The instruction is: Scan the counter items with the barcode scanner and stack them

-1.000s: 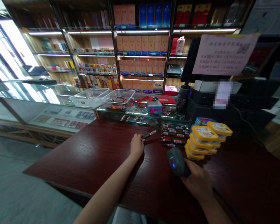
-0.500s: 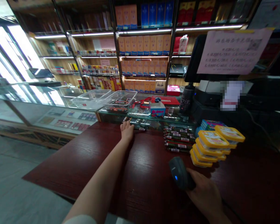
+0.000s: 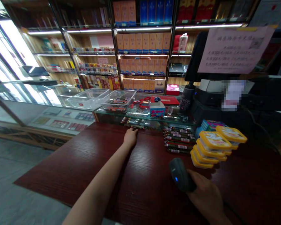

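Note:
My right hand [image 3: 207, 195] is wrapped round the handle of a dark barcode scanner [image 3: 179, 174], whose blue light is lit. My left hand [image 3: 130, 137] reaches to the back edge of the brown wooden counter [image 3: 84, 165], its fingers curled downward. Dark slim packets [image 3: 140, 127] lie just beyond those fingertips; what the fingers hold, if anything, is hidden. Between the hands, further back, several dark slim packets with white barcode labels [image 3: 179, 140] are laid in a row. To their right stand stacked clear tubs with yellow lids [image 3: 213, 140].
Behind the counter edge is a glass case carrying clear plastic bins [image 3: 87, 98], a small blue-and-pink box [image 3: 157, 109] and a red box [image 3: 170, 100]. A monitor with a pink paper sign [image 3: 235, 50] stands at right. Shelves of boxed goods [image 3: 142, 43] line the back.
My left hand has shifted slightly right and nearer to me, its fingers now lower against the counter's back edge. My right hand and the scanner stay almost where they were.

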Motion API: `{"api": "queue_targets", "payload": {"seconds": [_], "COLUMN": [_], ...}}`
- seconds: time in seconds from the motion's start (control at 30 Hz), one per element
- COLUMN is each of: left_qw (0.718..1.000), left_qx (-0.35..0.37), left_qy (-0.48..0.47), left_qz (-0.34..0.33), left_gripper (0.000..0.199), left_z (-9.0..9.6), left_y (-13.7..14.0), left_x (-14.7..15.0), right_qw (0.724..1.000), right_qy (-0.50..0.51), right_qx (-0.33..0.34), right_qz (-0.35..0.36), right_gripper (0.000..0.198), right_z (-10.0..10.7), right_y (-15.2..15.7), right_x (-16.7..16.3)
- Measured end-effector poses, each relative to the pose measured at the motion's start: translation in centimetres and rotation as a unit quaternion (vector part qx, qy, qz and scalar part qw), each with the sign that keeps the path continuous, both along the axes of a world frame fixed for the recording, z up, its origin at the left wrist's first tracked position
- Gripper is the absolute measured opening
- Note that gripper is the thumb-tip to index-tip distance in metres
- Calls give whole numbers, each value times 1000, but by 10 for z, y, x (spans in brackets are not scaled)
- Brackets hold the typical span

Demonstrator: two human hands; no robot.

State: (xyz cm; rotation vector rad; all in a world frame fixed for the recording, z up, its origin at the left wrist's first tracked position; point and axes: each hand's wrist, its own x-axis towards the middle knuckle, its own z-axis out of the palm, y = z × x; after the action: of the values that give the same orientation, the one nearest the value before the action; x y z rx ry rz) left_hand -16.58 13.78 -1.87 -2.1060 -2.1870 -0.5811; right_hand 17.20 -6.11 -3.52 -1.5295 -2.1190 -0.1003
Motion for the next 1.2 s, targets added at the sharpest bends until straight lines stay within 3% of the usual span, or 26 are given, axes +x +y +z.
{"api": "queue_targets", "payload": {"seconds": [0.27, 0.5, 0.63, 0.8, 0.93, 1.07, 1.2], "left_qw": [1000, 974, 959, 968, 958, 942, 949], "left_qx": [-2, 86, 86, 73, 106, 122, 130], "left_qy": [9, -67, -36, 98, 167, 204, 188], "left_qz": [-7, -201, -269, -217, -209, -237, -219], "left_gripper": [33, 28, 25, 26, 25, 22, 22], "left_z": [12, 25, 31, 29, 28, 32, 35], "left_y": [-9, -36, -45, -50, -49, -48, -54], "left_x": [18, 98, 143, 174, 184, 187, 174], "right_qw": [1000, 998, 997, 997, 996, 996, 996], "right_qy": [2, 23, 27, 32, 39, 35, 33], "right_qx": [22, 0, -13, -11, -6, -8, -23], "right_qz": [-12, -56, -72, -72, -74, -79, -81], "right_gripper": [33, 30, 31, 33, 34, 35, 35], "right_z": [7, 14, 17, 17, 16, 16, 16], "right_y": [-3, -4, -4, -3, -2, -2, -5], "right_x": [-6, -5, -5, -4, -4, -4, -3]}}
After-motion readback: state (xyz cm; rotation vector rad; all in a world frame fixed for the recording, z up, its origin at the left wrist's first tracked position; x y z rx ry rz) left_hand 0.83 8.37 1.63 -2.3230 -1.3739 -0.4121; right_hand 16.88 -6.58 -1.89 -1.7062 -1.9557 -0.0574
